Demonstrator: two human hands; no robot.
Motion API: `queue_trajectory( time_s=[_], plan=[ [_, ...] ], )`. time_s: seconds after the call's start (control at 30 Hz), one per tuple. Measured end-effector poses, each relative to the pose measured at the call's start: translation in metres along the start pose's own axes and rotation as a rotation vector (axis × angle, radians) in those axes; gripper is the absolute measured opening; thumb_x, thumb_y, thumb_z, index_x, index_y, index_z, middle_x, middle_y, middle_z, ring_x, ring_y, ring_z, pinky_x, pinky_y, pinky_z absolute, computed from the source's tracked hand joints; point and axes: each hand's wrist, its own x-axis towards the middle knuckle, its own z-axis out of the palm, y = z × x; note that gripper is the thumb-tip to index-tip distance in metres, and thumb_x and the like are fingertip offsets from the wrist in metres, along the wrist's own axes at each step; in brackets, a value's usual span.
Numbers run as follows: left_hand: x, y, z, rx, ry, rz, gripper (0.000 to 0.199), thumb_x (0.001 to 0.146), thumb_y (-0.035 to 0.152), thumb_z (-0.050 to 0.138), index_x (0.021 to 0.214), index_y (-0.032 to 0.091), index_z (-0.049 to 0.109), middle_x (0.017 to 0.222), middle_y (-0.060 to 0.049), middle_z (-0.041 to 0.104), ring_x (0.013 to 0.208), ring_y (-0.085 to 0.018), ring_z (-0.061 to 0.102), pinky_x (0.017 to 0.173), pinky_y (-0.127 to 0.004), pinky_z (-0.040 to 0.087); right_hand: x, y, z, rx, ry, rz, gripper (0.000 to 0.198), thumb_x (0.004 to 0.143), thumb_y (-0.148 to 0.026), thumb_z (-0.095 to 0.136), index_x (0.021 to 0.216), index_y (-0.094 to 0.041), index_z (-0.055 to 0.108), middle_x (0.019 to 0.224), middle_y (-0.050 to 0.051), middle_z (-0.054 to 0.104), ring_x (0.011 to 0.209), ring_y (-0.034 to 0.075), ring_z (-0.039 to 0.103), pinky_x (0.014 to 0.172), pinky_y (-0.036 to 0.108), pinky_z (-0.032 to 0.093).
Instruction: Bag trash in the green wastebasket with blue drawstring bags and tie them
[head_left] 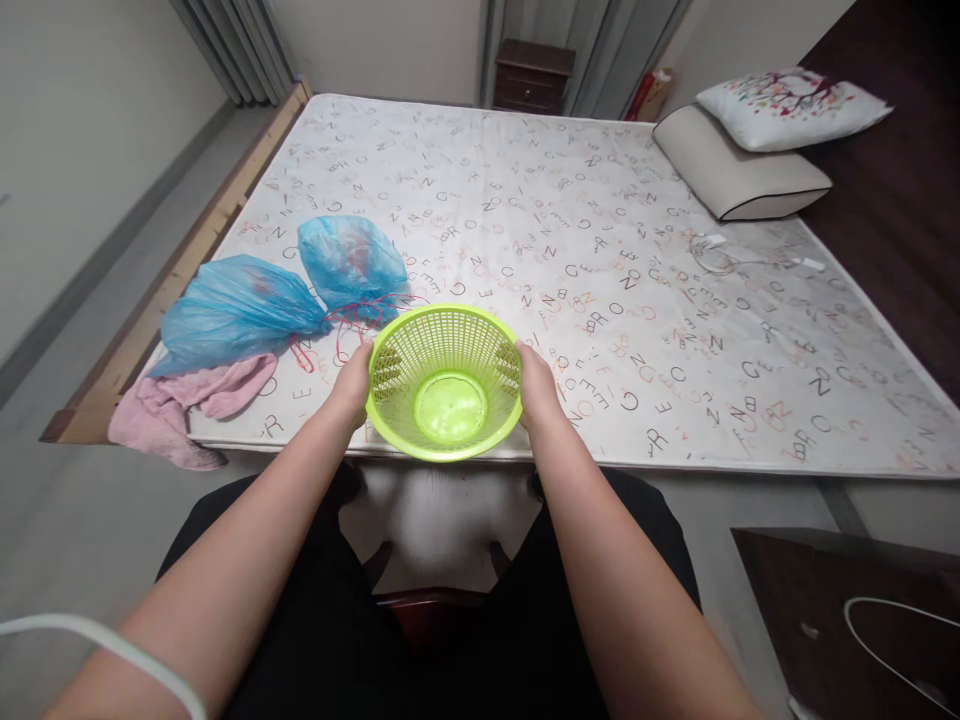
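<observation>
Between my two hands is a lime-green plastic colander (450,405), tilted so that I look down into it; nothing lies inside. My left hand (354,385) grips its left side and my right hand (535,382) its right side, with the fingers wrapped out of sight behind the wall. The colander is at the near edge of a letter-printed mattress (540,230). Left of it lie two filled blue plastic bags (240,312) with thin red string (352,320) around and beside them. What the bags hold is blurred by the plastic.
A pink towel (191,405) hangs over the mattress's near left corner. At the far right a patterned pillow (795,105) rests on a beige cushion (739,165), with a pale cable (712,255) nearby. A dark table (862,610) stands at lower right, a small cabinet (532,78) at the back.
</observation>
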Motion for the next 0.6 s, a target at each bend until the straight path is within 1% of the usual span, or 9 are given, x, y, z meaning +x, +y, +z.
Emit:
queue_trajectory(
  time_s=[0.13,0.23,0.3,0.37,0.43,0.5,0.53,0.57,0.6],
  plan=[
    [0.001,-0.001,-0.001,0.004,-0.011,0.010,0.037,0.086,0.053,0.067,0.091,0.017,0.069,0.081,-0.007,0.071,0.070,-0.023,0.067,0.065,-0.033,0.058,0.000,0.000,0.000,-0.011,0.004,-0.004,0.032,0.089,-0.055,0.063,0.090,-0.025,0.072,0.101,0.004,0.075,0.097,0.024,0.067,0.089,0.039,0.054],
    [0.001,-0.004,0.000,0.009,-0.006,0.041,0.037,0.084,0.053,0.069,0.091,0.017,0.070,0.083,-0.007,0.072,0.072,-0.023,0.068,0.065,-0.032,0.058,0.000,0.001,0.000,-0.030,0.004,-0.022,0.034,0.089,-0.058,0.063,0.090,-0.025,0.071,0.100,0.004,0.075,0.098,0.025,0.067,0.089,0.040,0.054],
    [0.001,-0.006,0.000,0.016,-0.003,0.045,0.037,0.084,0.055,0.069,0.090,0.018,0.070,0.085,-0.008,0.073,0.074,-0.024,0.069,0.067,-0.033,0.059,0.001,0.001,0.000,-0.033,-0.002,-0.023,0.035,0.089,-0.060,0.063,0.090,-0.025,0.070,0.099,0.004,0.075,0.098,0.025,0.067,0.089,0.040,0.054],
    [0.006,-0.004,-0.005,0.058,-0.013,0.029,0.041,0.085,0.059,0.069,0.090,0.018,0.071,0.087,-0.010,0.075,0.079,-0.027,0.071,0.071,-0.036,0.060,0.002,0.001,-0.001,-0.029,-0.006,-0.019,0.034,0.089,-0.059,0.063,0.090,-0.025,0.071,0.100,0.004,0.076,0.099,0.026,0.068,0.089,0.041,0.055],
    [0.018,0.007,-0.022,0.161,-0.046,-0.027,0.045,0.086,0.064,0.067,0.090,0.019,0.073,0.090,-0.014,0.076,0.085,-0.030,0.073,0.077,-0.041,0.060,0.003,0.000,-0.003,-0.027,-0.015,-0.015,0.033,0.088,-0.057,0.064,0.091,-0.025,0.072,0.102,0.004,0.076,0.100,0.026,0.068,0.088,0.041,0.055],
    [0.033,0.025,-0.051,0.297,-0.050,-0.092,0.048,0.087,0.068,0.065,0.088,0.020,0.074,0.092,-0.018,0.077,0.091,-0.034,0.073,0.081,-0.046,0.059,0.004,-0.002,-0.006,-0.024,-0.018,-0.013,0.032,0.087,-0.056,0.066,0.092,-0.025,0.072,0.102,0.004,0.077,0.099,0.026,0.068,0.087,0.040,0.055],
    [0.040,0.036,-0.068,0.347,0.027,-0.075,0.047,0.086,0.067,0.066,0.084,0.020,0.073,0.091,-0.019,0.077,0.092,-0.035,0.072,0.082,-0.047,0.059,0.005,-0.003,-0.006,-0.021,-0.014,-0.010,0.031,0.086,-0.055,0.067,0.092,-0.025,0.072,0.101,0.004,0.077,0.098,0.026,0.068,0.086,0.040,0.055],
    [0.046,0.047,-0.086,0.369,0.121,-0.004,0.045,0.085,0.064,0.067,0.082,0.020,0.073,0.091,-0.019,0.076,0.093,-0.035,0.072,0.083,-0.047,0.058,0.005,-0.004,-0.007,-0.019,-0.008,-0.006,0.030,0.085,-0.054,0.068,0.091,-0.025,0.073,0.100,0.003,0.077,0.096,0.025,0.068,0.086,0.039,0.054],
    [0.050,0.057,-0.104,0.355,0.218,0.095,0.041,0.084,0.060,0.069,0.079,0.020,0.071,0.090,-0.019,0.076,0.093,-0.035,0.071,0.083,-0.047,0.058,0.005,-0.006,-0.007,-0.017,-0.002,-0.001,0.029,0.085,-0.053,0.068,0.091,-0.025,0.073,0.098,0.003,0.077,0.095,0.025,0.068,0.085,0.039,0.054]
  ],
)
